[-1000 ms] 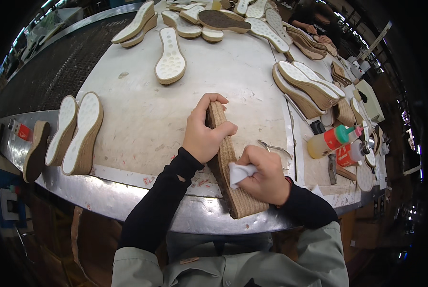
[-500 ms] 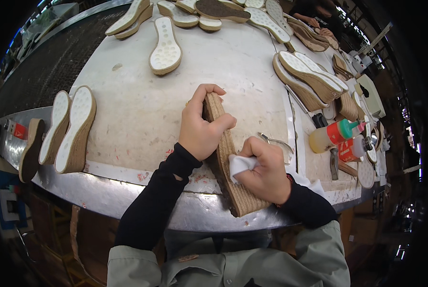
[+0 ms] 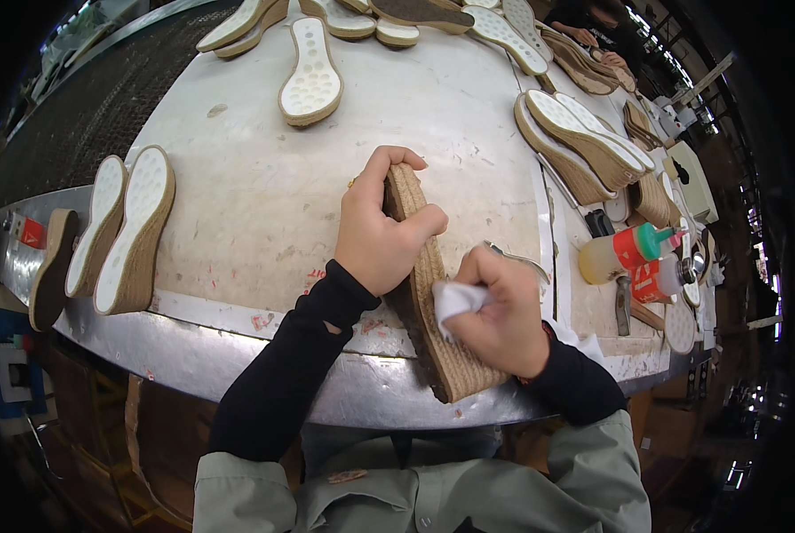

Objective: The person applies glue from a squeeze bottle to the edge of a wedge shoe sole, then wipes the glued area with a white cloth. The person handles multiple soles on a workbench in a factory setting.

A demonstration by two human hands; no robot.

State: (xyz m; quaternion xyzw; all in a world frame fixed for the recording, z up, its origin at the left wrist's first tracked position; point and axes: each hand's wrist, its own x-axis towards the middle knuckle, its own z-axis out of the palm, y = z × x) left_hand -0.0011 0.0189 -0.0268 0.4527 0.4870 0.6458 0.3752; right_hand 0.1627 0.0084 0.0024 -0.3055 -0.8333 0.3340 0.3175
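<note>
A wedge shoe sole (image 3: 461, 366) with a woven, rope-like tan side wall and a dark brown underside stands on edge at the table's near rim. My left hand (image 3: 381, 222) is closed round its narrow upper end, fingers over the far tip and thumb across the woven wall. In my right hand (image 3: 510, 311) is a bunched white cloth (image 3: 459, 306), pressed against the woven wall about midway along. The fingertips inside the cloth are hidden. Just beyond the right hand lies a metal hand tool (image 3: 522, 258), partly covered by that hand.
Two wedge soles (image 3: 135, 231) stand at the left edge beside a dark-bottomed one (image 3: 53, 269). A single sole (image 3: 310, 75) lies farther off. More wedge soles (image 3: 580, 142) are stacked right, near squeeze bottles (image 3: 612, 252) and a hammer (image 3: 622, 306). A co-worker (image 3: 597, 40) sits far right.
My right hand and the cloth have shifted slightly right along with the sole and left hand. The whole view has tilted a little. Both grips stay the same.
</note>
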